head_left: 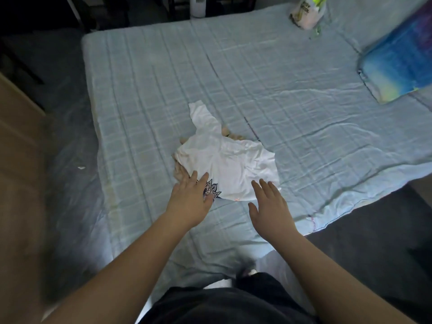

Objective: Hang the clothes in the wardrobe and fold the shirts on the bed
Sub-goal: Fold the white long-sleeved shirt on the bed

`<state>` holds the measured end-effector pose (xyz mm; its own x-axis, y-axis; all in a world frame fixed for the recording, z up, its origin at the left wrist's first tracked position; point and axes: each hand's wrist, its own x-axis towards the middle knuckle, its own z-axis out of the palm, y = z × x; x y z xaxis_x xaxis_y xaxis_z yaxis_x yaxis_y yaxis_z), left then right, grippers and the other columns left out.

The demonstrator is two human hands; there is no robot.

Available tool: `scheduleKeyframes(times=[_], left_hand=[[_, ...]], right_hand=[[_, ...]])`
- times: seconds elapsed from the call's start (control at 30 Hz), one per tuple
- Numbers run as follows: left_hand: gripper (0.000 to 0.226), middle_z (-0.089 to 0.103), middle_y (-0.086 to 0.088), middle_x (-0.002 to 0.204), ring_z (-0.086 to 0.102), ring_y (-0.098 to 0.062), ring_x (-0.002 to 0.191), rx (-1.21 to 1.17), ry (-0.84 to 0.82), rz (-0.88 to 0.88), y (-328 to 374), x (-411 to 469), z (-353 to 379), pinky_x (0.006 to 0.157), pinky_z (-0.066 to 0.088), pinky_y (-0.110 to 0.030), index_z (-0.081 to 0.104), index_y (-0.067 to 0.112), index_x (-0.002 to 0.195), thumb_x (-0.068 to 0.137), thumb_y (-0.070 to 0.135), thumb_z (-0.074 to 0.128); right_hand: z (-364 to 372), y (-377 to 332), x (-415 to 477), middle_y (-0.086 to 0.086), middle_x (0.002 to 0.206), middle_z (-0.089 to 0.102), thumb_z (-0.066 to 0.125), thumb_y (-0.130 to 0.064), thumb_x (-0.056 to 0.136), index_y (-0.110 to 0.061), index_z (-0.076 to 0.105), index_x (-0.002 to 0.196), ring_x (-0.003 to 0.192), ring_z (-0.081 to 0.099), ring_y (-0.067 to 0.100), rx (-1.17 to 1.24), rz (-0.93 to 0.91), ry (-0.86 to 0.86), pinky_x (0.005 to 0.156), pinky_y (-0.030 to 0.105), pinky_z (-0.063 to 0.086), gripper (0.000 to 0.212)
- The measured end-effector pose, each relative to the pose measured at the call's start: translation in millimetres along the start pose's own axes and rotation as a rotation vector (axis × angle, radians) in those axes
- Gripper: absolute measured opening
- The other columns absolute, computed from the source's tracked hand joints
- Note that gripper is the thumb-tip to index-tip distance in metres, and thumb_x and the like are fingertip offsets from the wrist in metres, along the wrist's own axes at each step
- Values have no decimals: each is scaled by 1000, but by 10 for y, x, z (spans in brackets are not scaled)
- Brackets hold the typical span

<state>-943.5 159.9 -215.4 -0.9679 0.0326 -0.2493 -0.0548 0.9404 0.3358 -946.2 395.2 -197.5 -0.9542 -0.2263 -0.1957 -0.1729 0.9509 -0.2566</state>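
Here the shirt lies by the bed's near edge, sleeve pointing away. The left hand, spread and empty, seemingly touches its hem; the right hand, likewise spread, is just beside.

A white shirt lies spread out and a bit crumpled on the bed, close to the near edge. One sleeve points to the far edge. A dark print shows at its near hem. A peach cloth peeks out from under it.
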Motion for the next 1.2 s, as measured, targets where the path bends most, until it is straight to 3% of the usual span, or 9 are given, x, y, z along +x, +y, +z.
scheduleKeyframes(times=[0.3, 0.43, 0.53, 0.6, 0.7, 0.87, 0.97, 1.1, 1.2], left_hand=[[68, 15, -13, 166, 13, -34, 151, -63, -131, -208, 287, 1215, 614, 122, 16, -44, 16, 23, 159, 101, 45, 44], [66, 12, -8, 167, 12, -29, 152, -166, -177, -320, 514, 1860, 886, 121, 18, -52, 15, 27, 159, 100, 38, 45], [65, 22, -12, 163, 22, -29, 148, -260, -184, -445, 625, 2190, 1166, 121, 19, -41, 24, 20, 157, 99, 29, 50], [57, 41, -19, 148, 40, -32, 136, -356, -121, -588, 636, 2319, 1395, 110, 31, -37, 39, 10, 148, 94, 17, 56], [40, 55, -25, 123, 58, -38, 110, -612, 72, -1047, 629, 2355, 1722, 86, 46, -36, 49, -3, 123, 85, 4, 61], [55, 45, -19, 135, 50, -34, 122, -869, 118, -1603, 622, 2367, 2239, 90, 43, -34, 35, -1, 134, 88, 9, 63], [46, 55, -22, 111, 59, -31, 96, -1220, 369, -1617, 590, 2359, 2535, 77, 52, -37, 45, -5, 124, 81, -3, 62], [34, 57, -13, 88, 52, -20, 68, -1625, 612, -1645, 538, 2341, 2657, 54, 45, -28, 58, 1, 112, 79, -7, 64], [24, 69, -13, 101, 65, -26, 89, -2048, 643, -1554, 512, 2313, 2634, 84, 57, -40, 64, 5, 110, 89, -6, 61]], right_hand=[[446, 1064, 1304, 6, 164, 20, 44, -32, 101, -17, 20, 157, 151, 13, 25, 90, -60, -235, 122, 40, 17, 62], [620, 1642, 1941, 8, 163, 22, 44, -33, 101, -15, 20, 157, 150, 17, 27, 55, -124, -364, 120, 38, 17, 63], [773, 1977, 2393, 8, 161, 27, 48, -33, 98, -17, 22, 155, 147, 23, 27, 58, -124, -421, 117, 42, 26, 65], [894, 2095, 2679, 7, 160, 28, 50, -33, 98, -18, 22, 155, 146, 25, 27, 78, -110, -475, 116, 43, 29, 66], [1105, 2096, 2940, 6, 153, 36, 53, -30, 96, -20, 28, 152, 138, 35, 28, 128, -132, -529, 108, 44, 37, 62], [1466, 1867, 2987, 2, 123, 52, 57, -20, 90, -22, 51, 123, 114, 50, 26, 235, -295, -557, 90, 39, 46, 34], [1673, 1808, 2924, 0, 130, 50, 57, -18, 89, -24, 50, 125, 119, 48, 24, 263, -333, -636, 95, 38, 44, 37], [1855, 1842, 2868, 5, 150, 39, 59, -21, 92, -20, 41, 145, 138, 37, 25, 199, -344, -717, 110, 34, 33, 56], [1876, 1820, 2862, 8, 148, 42, 59, -22, 92, -19, 39, 147, 136, 39, 26, 162, -377, -739, 110, 36, 35, 58]])
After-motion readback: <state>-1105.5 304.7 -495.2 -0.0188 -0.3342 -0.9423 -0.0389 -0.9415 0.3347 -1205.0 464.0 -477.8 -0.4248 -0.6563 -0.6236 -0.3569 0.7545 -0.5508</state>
